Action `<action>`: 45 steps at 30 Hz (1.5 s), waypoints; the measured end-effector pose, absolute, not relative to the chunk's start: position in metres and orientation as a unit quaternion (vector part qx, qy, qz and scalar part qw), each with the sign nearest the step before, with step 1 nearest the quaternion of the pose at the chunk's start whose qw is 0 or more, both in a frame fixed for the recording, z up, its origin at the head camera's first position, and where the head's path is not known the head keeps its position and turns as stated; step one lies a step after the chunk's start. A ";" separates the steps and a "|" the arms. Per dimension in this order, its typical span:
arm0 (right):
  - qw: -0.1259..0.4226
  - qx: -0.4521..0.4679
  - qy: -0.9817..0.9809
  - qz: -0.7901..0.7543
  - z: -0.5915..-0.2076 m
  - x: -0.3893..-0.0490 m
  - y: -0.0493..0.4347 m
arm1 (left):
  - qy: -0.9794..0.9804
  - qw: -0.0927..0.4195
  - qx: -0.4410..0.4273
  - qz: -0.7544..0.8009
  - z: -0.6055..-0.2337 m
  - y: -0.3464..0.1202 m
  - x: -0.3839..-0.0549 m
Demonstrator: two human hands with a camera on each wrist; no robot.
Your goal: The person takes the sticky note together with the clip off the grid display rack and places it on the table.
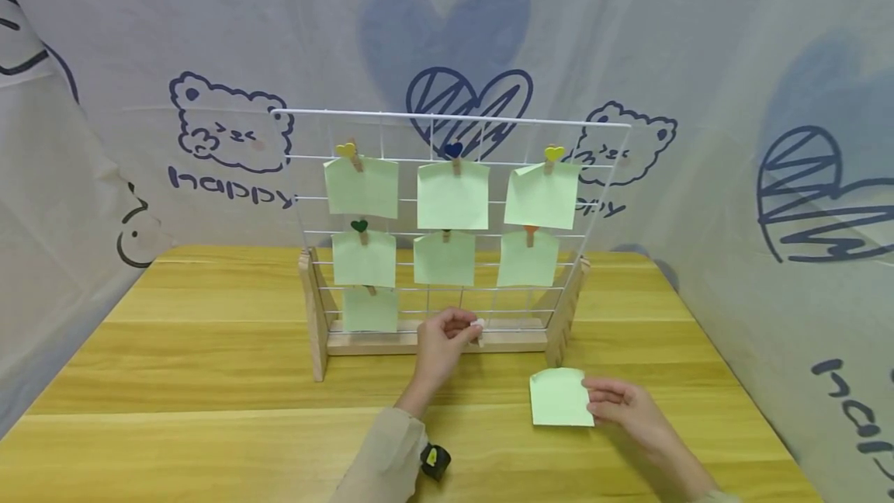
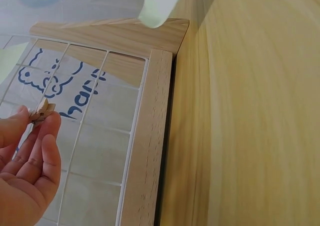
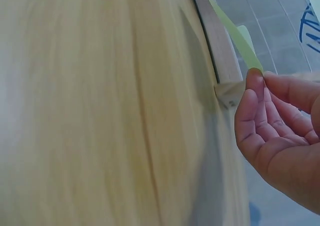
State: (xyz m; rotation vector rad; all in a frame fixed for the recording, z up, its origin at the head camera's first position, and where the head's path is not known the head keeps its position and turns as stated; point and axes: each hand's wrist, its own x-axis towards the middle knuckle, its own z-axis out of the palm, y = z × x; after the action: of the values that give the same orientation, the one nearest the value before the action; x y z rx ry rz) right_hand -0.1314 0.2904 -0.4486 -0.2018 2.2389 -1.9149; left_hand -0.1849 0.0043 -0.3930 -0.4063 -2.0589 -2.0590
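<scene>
My left hand (image 1: 443,344) pinches a small wooden clothespin (image 2: 43,112) between thumb and forefinger, in front of the lower middle of the white wire grid (image 1: 454,115). A pale heart-shaped end of the clothespin shows in the head view. To the right, over the table, my right hand (image 1: 632,410) holds a pale green sticky note (image 1: 561,398) by its right edge, between thumb and fingers. The note appears edge-on in the right wrist view, its top slightly curled. Several matching notes (image 1: 452,196) hang on the grid from heart clothespins, with one in the bottom row at left.
The grid stands in a wooden base (image 1: 436,343) with two slanted side legs, on a wood-grain table (image 1: 209,379). Behind hangs a pale cloth (image 1: 314,22) printed with hearts and bears. A black band (image 1: 435,462) is at the left wrist.
</scene>
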 end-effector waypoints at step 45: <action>0.128 -0.041 0.834 -0.536 -0.435 -0.127 0.328 | -0.628 -0.143 -0.053 -0.763 -0.436 0.045 -0.211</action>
State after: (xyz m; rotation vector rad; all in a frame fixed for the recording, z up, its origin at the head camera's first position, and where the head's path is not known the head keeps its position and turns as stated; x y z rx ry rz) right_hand -0.1271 0.3279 -0.4351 -0.1180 2.4249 -1.5594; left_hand -0.2108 0.0450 -0.4361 -0.1830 -2.1743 -2.6437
